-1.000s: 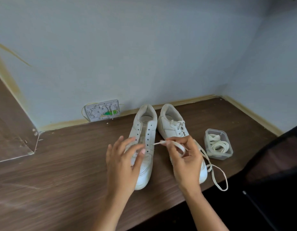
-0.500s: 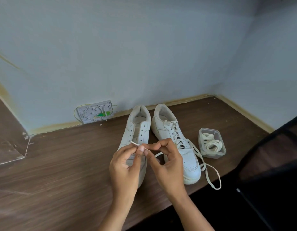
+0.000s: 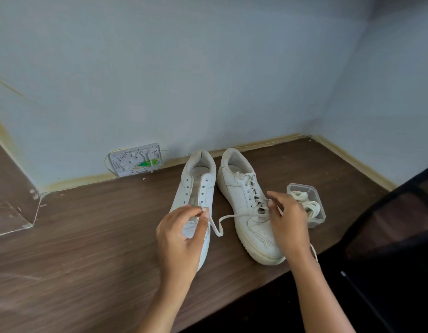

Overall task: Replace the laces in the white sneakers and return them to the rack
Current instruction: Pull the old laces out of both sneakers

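Judged limp and light, the lace (image 3: 241, 215) is best held at its tip, where it is pinched by the left hand (image 3: 181, 236); the grip of the right hand (image 3: 288, 223) cannot be told.

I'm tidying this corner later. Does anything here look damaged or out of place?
Yes: an open wall box with exposed yellow and green wiring sits at the wall's foot, left of the unlaced sneaker. A lace end also dangles off the table.

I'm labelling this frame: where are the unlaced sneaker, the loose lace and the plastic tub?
unlaced sneaker (image 3: 181, 195): head view, left eyelet panel.
loose lace (image 3: 244, 215): head view, its middle stretch.
plastic tub (image 3: 301, 186): head view, far rim.
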`<state>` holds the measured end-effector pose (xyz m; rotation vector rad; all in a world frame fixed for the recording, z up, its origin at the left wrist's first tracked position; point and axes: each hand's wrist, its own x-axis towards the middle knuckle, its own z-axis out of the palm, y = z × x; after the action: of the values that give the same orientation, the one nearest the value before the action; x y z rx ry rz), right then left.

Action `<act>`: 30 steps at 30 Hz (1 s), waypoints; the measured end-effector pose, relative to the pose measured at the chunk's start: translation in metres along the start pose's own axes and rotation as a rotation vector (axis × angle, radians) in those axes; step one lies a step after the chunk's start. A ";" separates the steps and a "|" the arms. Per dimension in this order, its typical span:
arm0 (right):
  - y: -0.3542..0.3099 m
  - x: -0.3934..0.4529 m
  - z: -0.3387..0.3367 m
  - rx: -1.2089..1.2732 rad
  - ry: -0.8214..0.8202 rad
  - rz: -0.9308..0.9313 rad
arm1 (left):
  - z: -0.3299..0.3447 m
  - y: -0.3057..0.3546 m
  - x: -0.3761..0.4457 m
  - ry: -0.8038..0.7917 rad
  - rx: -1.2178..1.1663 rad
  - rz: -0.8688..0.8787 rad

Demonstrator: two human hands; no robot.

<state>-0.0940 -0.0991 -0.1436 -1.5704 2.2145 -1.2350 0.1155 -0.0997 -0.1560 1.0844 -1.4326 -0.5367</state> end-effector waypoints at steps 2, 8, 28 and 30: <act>0.000 0.002 0.002 0.016 -0.010 0.000 | 0.000 -0.001 -0.001 -0.018 0.019 0.007; 0.001 0.006 0.002 0.020 0.060 -0.023 | 0.002 -0.006 -0.001 -0.051 0.154 0.096; -0.115 -0.058 -0.071 1.103 -0.109 0.063 | -0.012 0.119 0.021 -0.212 -0.227 0.037; -0.119 -0.059 -0.076 1.117 -0.103 0.073 | -0.015 0.128 0.022 -0.239 -0.251 0.016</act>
<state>-0.0253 -0.0226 -0.0304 -1.0050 1.0694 -1.8074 0.0939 -0.0556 -0.0355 0.8285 -1.5306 -0.8332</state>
